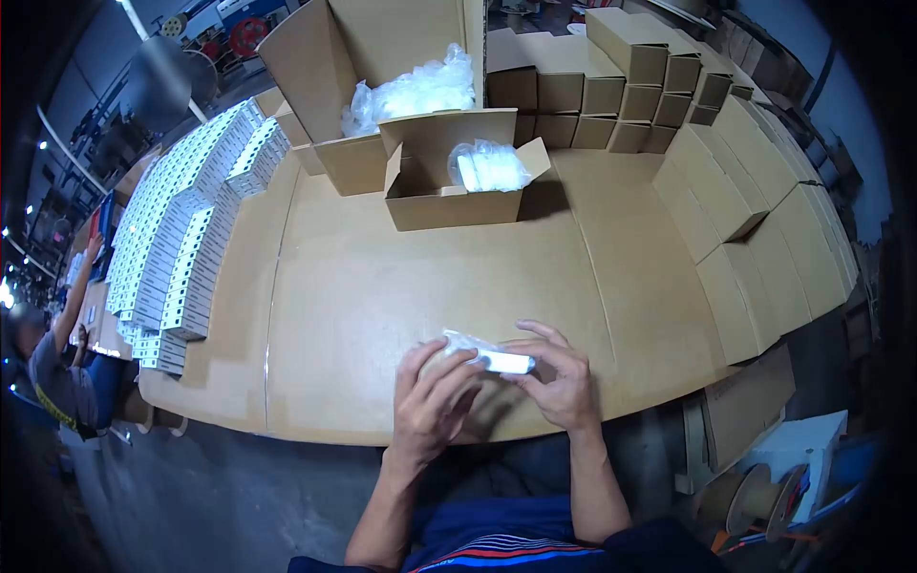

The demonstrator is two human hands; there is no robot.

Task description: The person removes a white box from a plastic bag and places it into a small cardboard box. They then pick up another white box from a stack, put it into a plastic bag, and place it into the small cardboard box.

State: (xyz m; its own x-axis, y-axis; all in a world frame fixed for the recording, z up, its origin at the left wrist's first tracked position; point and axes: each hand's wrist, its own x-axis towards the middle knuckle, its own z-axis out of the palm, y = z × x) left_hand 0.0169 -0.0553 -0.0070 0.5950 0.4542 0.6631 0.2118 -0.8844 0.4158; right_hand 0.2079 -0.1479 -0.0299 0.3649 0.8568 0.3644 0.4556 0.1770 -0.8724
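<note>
A small white item in clear plastic wrap [506,362] is held between my two hands, above the front edge of the table. My left hand [430,401] has its fingers closed on the wrapped left end. At the right end, my right hand [559,374] pinches the item between thumb and fingers. Beyond my hands, a small open cardboard box [454,212] stands on the table with wrapped white items [492,167] inside. Behind it is a larger open box [353,167] holding a heap of clear plastic bags [415,95].
Stacks of small white boxes [181,220] line the table's left side. Brown cartons are piled at the back right [602,91] and along the right edge [755,229]. Cable spools [755,501] sit on the floor at lower right. A person [67,363] is at far left.
</note>
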